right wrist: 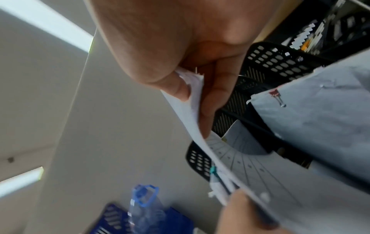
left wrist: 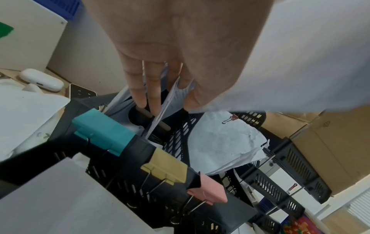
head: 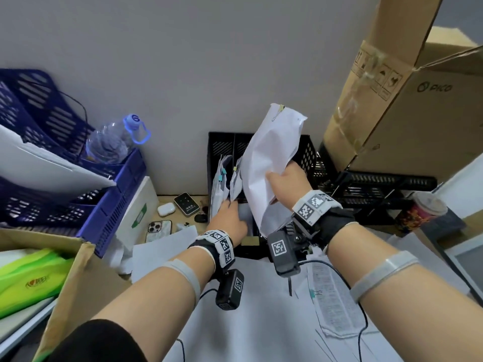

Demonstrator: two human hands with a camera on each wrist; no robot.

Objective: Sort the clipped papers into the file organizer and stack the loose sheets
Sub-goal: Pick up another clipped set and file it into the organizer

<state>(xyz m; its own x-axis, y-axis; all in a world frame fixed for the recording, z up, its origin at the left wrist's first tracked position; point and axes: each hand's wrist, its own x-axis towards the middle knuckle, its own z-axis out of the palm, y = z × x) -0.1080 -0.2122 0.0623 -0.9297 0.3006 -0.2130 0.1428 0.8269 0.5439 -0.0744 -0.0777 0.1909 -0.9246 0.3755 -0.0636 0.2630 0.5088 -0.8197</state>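
The black file organizer (head: pixel 308 152) stands against the wall. My right hand (head: pixel 285 176) grips a bundle of white papers (head: pixel 271 158) by its lower edge, above the organizer's middle, with a yellow clip (head: pixel 281 108) at its top corner. In the right wrist view, thumb and fingers (right wrist: pixel 212 101) pinch that bundle (right wrist: pixel 193 120). My left hand (head: pixel 227 218) reaches into the organizer with straight fingers (left wrist: pixel 154 95) parting the clipped papers (head: pixel 220 176) that stand in the left slots. Teal (left wrist: pixel 102 129), yellow (left wrist: pixel 166 167) and pink (left wrist: pixel 208 190) binder clips sit on the organizer's front rim. Loose sheets (head: pixel 261 309) lie on the desk below.
Blue stacked trays (head: pixel 52 152) and a water bottle (head: pixel 112 142) stand at the left. A large cardboard box (head: pixel 418 113), black trays (head: pixel 379 184) and a cup (head: pixel 423 210) are at the right. A phone (head: pixel 158 229) and an earbud case (head: pixel 166 209) lie left of the organizer.
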